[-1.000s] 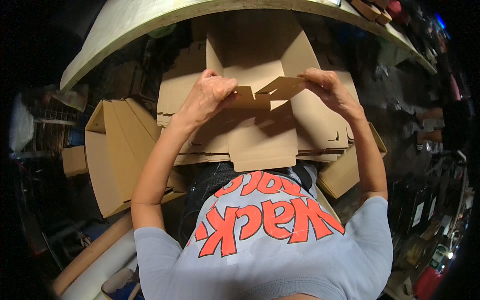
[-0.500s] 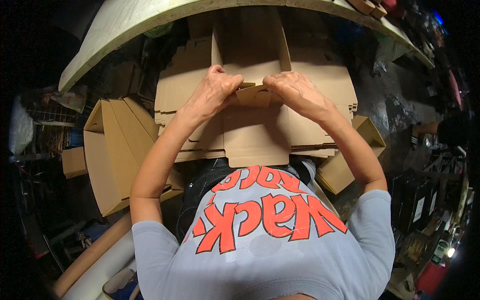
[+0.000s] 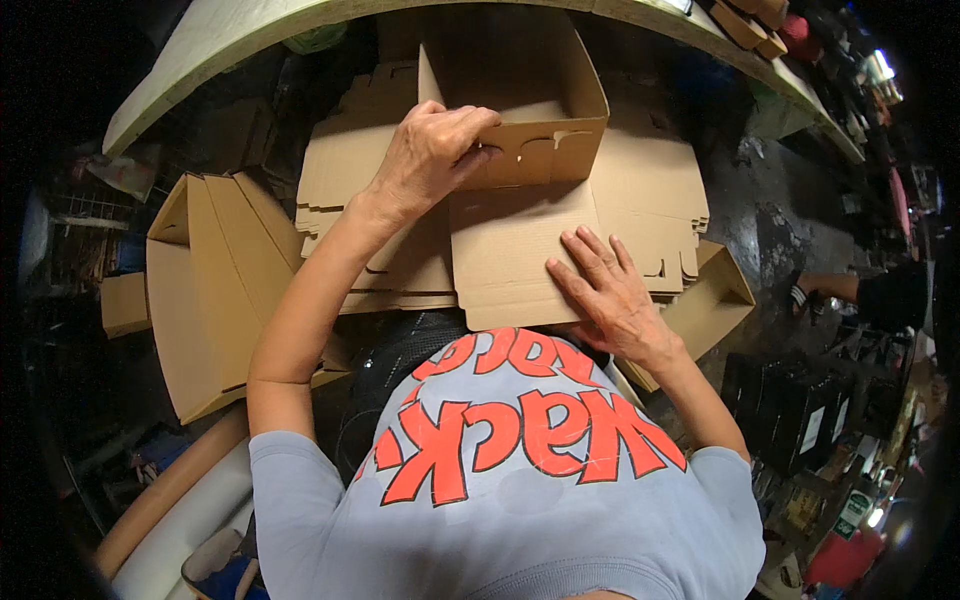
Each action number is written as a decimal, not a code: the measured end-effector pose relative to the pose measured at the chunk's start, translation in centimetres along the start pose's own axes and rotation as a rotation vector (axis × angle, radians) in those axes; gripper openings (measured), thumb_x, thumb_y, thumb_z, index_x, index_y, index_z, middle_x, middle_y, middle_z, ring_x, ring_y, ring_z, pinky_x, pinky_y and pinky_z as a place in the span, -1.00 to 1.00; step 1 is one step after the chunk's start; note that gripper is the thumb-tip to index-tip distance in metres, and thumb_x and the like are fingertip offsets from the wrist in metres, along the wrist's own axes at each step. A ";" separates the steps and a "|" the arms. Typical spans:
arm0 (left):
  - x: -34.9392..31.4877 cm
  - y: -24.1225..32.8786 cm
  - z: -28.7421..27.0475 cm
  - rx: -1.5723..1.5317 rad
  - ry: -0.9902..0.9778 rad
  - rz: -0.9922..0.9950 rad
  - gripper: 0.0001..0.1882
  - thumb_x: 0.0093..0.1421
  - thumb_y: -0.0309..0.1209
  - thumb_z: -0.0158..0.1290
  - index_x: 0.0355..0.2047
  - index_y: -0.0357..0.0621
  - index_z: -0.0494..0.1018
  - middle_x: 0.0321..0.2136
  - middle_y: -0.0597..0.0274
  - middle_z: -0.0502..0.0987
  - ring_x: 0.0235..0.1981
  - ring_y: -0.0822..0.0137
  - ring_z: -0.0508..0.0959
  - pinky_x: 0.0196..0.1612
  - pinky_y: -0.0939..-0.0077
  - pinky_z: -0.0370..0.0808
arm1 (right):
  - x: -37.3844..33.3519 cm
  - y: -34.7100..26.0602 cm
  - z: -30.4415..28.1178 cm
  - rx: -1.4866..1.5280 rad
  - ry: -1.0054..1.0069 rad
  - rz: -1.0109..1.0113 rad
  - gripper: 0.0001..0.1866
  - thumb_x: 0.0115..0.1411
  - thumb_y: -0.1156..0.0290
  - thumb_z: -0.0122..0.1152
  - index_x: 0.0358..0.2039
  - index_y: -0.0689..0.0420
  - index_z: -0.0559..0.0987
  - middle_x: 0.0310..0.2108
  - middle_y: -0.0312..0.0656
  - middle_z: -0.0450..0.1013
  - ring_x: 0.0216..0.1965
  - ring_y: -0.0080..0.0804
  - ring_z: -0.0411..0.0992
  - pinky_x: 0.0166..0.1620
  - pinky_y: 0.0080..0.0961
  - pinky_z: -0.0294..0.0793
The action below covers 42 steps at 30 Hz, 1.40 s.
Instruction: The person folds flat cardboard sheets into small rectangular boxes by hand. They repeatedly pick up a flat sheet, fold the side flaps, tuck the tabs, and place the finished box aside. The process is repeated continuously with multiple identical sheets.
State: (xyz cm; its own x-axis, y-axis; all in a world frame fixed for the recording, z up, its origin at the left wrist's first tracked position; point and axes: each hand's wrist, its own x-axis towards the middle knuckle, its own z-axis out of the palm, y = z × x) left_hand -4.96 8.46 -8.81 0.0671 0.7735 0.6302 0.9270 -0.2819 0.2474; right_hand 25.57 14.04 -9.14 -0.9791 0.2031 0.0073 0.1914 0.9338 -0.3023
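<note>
A partly folded brown cardboard box (image 3: 553, 157) stands in front of me, its near wall raised and its slots showing. My left hand (image 3: 437, 155) is closed over the top edge of that wall at its left end, thumb and fingers pinching the board. Toward me from the wall stretches the box's flat lid flap (image 3: 515, 260). On the right part of this flap my right hand (image 3: 612, 300) lies with fingers spread, holding nothing. Beneath the box is a stack of flat cardboard blanks (image 3: 655, 175), which sticks out on both sides.
An open folded carton (image 3: 225, 290) is at the left, with a smaller carton (image 3: 125, 304) beyond it. Another carton (image 3: 720, 295) sits at the right. A pale tabletop edge (image 3: 300, 28) curves across the back. Long rolls (image 3: 190, 495) lie lower left; a person's leg (image 3: 835, 287) shows at right.
The near wall now stands up, joined to the side walls. My right hand has left its top edge and come down onto the flap; my left hand stays at the wall.
</note>
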 end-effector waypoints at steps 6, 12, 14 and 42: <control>0.0 4.7 -2.3 -0.301 -0.309 -0.173 -0.75 0.17 -0.32 0.19 -0.22 -0.20 0.50 -0.36 0.16 0.52 -0.30 0.19 0.54 -0.20 0.35 0.43 | 2.3 1.1 -2.2 -0.123 0.382 -0.226 -0.73 0.06 0.44 0.29 -0.19 0.16 0.55 -0.21 -0.14 0.53 -0.11 -0.32 0.52 0.26 0.07 0.15; 2.6 3.6 -4.7 -0.527 -0.694 -0.391 -0.53 0.27 -0.08 0.10 -0.30 -0.37 0.53 -0.59 0.18 0.45 -0.49 0.40 0.40 -0.41 0.44 0.37 | 5.8 0.4 -3.2 -0.311 0.788 -0.128 -0.56 -0.03 0.37 0.46 -0.10 0.09 0.55 -0.16 -0.25 0.44 -0.09 -0.29 0.40 0.09 -0.14 0.27; 3.4 2.7 -3.9 -0.703 -0.686 -0.436 -0.57 0.26 -0.12 0.13 -0.27 -0.37 0.52 -0.58 0.19 0.45 -0.49 0.45 0.40 -0.43 0.47 0.36 | 6.3 0.1 -2.7 -0.402 0.775 -0.196 -0.49 0.00 0.37 0.42 0.00 0.14 0.52 -0.09 -0.21 0.42 -0.07 -0.23 0.40 0.10 -0.14 0.28; -0.8 7.1 -2.4 -0.103 -0.482 -0.401 -0.62 -0.12 -0.32 0.34 -0.54 -0.26 0.34 -0.58 0.01 0.50 -0.43 -0.10 0.55 -0.30 0.10 0.46 | 11.5 1.2 -5.8 0.342 -0.254 0.039 -0.54 -0.06 0.14 0.49 -0.51 0.30 0.52 -0.61 0.08 0.41 -0.47 0.04 0.46 -0.33 -0.15 0.37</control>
State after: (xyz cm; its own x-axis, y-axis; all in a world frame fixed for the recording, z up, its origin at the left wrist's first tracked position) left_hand 0.65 4.47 -5.77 -0.0974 0.9922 0.0772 0.8759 0.0486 0.4801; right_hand 14.93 19.18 -3.85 -0.9656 0.1173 -0.2320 0.2366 0.7666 -0.5970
